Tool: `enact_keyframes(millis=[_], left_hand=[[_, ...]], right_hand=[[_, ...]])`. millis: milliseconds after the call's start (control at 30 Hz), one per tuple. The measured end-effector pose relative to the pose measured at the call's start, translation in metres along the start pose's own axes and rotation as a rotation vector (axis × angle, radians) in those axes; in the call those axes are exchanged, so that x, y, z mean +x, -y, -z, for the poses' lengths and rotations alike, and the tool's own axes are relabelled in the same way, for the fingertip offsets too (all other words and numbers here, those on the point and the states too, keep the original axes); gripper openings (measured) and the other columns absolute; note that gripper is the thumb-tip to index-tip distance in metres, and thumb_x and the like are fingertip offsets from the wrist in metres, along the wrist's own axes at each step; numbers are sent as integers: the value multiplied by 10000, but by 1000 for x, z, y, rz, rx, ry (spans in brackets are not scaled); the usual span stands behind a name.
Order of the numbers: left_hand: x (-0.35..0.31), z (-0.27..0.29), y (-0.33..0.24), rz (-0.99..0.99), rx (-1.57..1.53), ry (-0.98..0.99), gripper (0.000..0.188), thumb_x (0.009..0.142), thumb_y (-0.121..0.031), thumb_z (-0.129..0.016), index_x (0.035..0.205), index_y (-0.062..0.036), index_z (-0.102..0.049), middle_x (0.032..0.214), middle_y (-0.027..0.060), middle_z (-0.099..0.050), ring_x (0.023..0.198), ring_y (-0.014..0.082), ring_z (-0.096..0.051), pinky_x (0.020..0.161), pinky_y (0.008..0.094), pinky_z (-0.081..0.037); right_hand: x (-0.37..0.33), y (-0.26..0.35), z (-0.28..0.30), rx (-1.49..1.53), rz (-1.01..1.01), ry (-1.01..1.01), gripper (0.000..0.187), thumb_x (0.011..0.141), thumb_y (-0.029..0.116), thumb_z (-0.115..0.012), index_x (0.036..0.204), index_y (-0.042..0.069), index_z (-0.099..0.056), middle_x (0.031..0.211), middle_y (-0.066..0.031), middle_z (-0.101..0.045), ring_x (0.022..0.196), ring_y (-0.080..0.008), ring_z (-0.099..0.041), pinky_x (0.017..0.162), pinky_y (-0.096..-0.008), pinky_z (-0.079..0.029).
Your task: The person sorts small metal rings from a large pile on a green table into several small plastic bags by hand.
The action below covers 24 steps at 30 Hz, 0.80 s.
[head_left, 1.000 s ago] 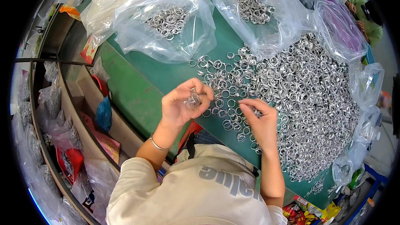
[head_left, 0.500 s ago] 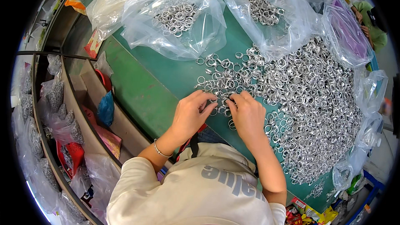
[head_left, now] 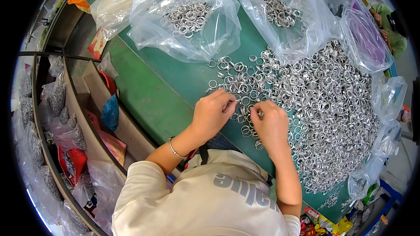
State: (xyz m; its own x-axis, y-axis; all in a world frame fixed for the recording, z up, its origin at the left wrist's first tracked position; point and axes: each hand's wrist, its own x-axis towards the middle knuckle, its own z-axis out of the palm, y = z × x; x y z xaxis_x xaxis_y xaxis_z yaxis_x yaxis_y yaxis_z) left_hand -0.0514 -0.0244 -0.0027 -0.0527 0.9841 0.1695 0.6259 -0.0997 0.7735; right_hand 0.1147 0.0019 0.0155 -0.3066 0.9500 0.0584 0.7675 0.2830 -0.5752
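Observation:
A big heap of silver metal rings covers the right of the green table, thinning into a loose spread of rings beyond my hands. My left hand is closed in a pinch at the spread's near left edge, with a bit of a silver ring showing at its fingertips. Just to the right, my right hand has its fingers curled in, and a metal ring shows between thumb and forefinger. Several loose rings lie on the table between and below the hands.
Two open clear plastic bags, a left bag and a right bag, hold rings at the back. Shelves with bagged parts stand on the left. A purple-lined bag lies at the far right, near another person.
My left hand has moved slightly right and away from me. The right hand has shifted right and nearer, its fingers now curled, and more rings lie loose between the hands.

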Motion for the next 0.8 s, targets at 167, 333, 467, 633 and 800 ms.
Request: enact_keyframes(millis=[167,333,467,633,800], left_hand=[[1,7,3,105,-272,-17,93,792,-9,-659,881,11,-676,675,49,-573,521,83,-452,477,240,-355],[-2,18,3,490,-752,145,128,873,-26,-571,946,33,-659,733,24,-600,543,50,-436,464,189,-310],[0,30,3,586,-1039,265,191,884,5,-498,1029,33,-619,783,43,-595,524,50,-414,443,182,-289],[-2,34,3,624,-1166,267,221,867,23,-497,1060,2,-603,845,48,-580,588,56,-429,436,179,-281],[-6,39,4,574,-988,294,178,832,-18,-611,1009,-17,-616,802,0,-548,624,62,-427,461,214,-315]], right_hand=[[-4,4,10,38,-6,23,104,763,115,-684,737,36,-620,733,-99,-607,603,-310,-613,512,-393,-469],[-2,14,-3,-28,15,101,116,750,129,-704,787,45,-634,767,-99,-615,608,-303,-613,525,-398,-467],[-1,3,1,86,-69,92,103,743,117,-706,779,45,-642,752,-112,-624,594,-296,-605,535,-396,-463],[-5,-11,20,158,-181,77,88,757,100,-692,808,39,-654,763,-124,-637,570,-280,-602,534,-383,-465],[-10,9,22,-49,-52,-57,94,777,122,-684,796,52,-624,736,-105,-596,594,-284,-610,514,-381,-467]])
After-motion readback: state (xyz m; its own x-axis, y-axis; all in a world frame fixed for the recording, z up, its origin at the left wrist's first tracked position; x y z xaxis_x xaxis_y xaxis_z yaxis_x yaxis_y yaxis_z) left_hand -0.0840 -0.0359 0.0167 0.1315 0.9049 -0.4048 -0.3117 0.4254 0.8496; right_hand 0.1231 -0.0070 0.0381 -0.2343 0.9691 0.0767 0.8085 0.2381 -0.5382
